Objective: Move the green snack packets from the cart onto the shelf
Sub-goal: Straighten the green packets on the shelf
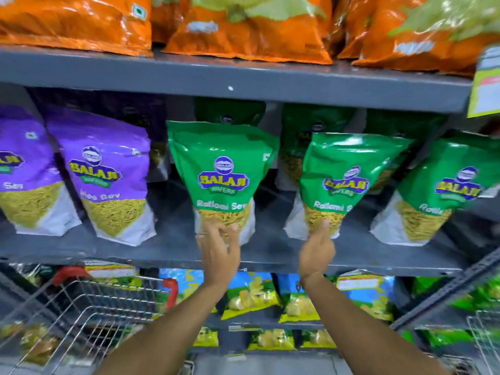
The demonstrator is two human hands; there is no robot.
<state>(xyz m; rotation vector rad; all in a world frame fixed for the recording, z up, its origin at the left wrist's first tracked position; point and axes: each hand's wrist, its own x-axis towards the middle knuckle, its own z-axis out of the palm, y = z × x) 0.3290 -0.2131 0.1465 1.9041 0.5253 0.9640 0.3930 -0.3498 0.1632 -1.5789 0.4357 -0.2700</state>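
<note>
Two green snack packets stand upright near the front of the grey middle shelf (173,247). My left hand (219,253) grips the bottom of the left green packet (223,169). My right hand (316,250) grips the bottom of the right green packet (349,174), thumb on its front. A third green packet (443,190) stands to the right, leaning, untouched. More green packets sit behind in the shelf's shadow. The wire cart (89,312) with red handle ends is at the lower left; its inside is blurred.
Purple snack packets (108,171) stand on the same shelf to the left. Orange bags (243,28) fill the shelf above. Blue and yellow bags (251,293) sit on the shelf below. A second wire basket (484,339) shows at the lower right edge.
</note>
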